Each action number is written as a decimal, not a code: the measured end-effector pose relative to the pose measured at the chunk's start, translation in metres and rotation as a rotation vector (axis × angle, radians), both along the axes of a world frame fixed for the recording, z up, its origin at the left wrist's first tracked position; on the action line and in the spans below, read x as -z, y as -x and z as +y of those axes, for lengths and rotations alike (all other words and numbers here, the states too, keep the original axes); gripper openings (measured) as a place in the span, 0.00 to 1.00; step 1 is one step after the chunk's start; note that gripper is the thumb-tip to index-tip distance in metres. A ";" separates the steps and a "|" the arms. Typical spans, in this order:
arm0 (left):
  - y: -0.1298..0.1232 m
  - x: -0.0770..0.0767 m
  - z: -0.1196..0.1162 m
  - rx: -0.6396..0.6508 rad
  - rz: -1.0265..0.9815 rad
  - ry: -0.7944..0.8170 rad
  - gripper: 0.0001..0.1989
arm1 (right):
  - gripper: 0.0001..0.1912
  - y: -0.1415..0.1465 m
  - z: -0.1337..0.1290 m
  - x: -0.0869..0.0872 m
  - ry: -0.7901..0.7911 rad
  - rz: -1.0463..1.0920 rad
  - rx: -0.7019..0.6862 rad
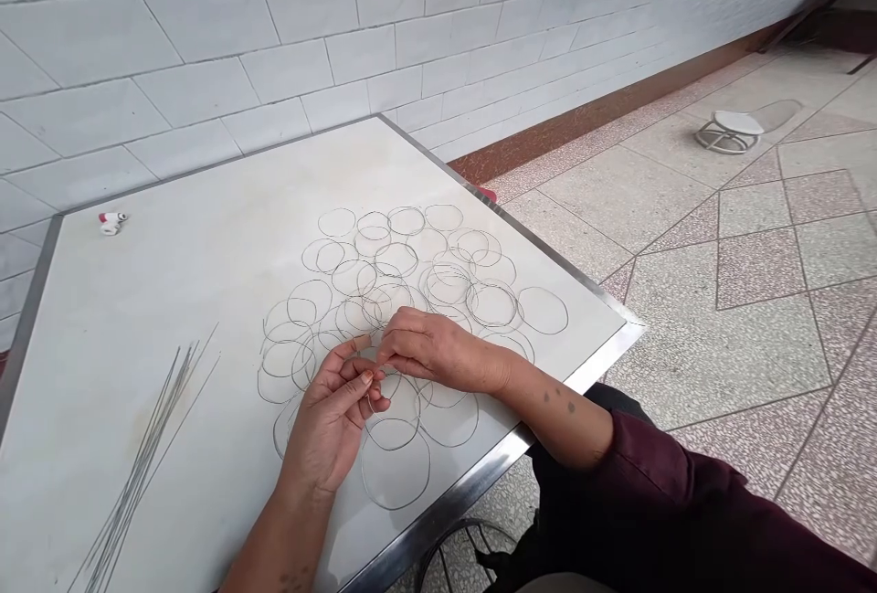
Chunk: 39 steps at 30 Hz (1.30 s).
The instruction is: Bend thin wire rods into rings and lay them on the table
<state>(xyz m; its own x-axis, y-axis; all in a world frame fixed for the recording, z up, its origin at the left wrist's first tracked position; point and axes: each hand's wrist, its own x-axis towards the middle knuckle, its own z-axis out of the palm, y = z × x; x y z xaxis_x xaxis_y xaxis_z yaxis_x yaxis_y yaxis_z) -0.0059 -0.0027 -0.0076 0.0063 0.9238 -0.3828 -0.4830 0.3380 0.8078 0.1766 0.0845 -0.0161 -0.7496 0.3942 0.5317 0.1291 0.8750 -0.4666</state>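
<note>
My left hand (343, 406) is closed in a pinch, thumb against a finger, with a tan strip round the index fingertip. My right hand (431, 348) meets it from the right, its fingertips pinched together at the same spot. Between them is a thin wire ring (419, 410), whose loop seems to hang below the fingers; its joined ends are hidden by my fingertips. Under and around both hands lie several wire rings (396, 509), many overlapping. A bundle of straight wires (147, 465) rests to the left of my left hand.
The white table (226, 237) has a metal edge (438, 520) and stands against a tiled wall (288, 8). Small red and white items (111, 224) sit at its far left. A low round stool (732, 129) stands on the floor to the right.
</note>
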 end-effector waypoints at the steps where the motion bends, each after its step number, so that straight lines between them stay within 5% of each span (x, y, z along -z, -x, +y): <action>1: 0.000 0.000 0.000 0.004 0.000 0.000 0.21 | 0.08 0.000 0.000 0.001 -0.008 0.004 0.003; 18: 0.002 0.000 0.000 -0.008 0.063 0.019 0.22 | 0.12 0.000 0.002 -0.004 -0.144 -0.111 0.007; 29: -0.005 -0.009 -0.001 -0.128 0.249 -0.056 0.24 | 0.05 0.003 -0.006 0.001 0.111 0.041 0.115; 39: -0.002 -0.004 0.001 -0.170 -0.081 -0.059 0.25 | 0.06 0.010 -0.010 0.009 0.413 0.228 0.460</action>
<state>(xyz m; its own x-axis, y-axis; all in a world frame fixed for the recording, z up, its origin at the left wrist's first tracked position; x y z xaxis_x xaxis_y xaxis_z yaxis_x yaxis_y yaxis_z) -0.0040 -0.0017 -0.0036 -0.1233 0.9349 -0.3329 -0.5932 0.1995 0.7799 0.1666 0.0745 -0.0248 -0.3423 0.8534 0.3930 0.3058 0.4967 -0.8123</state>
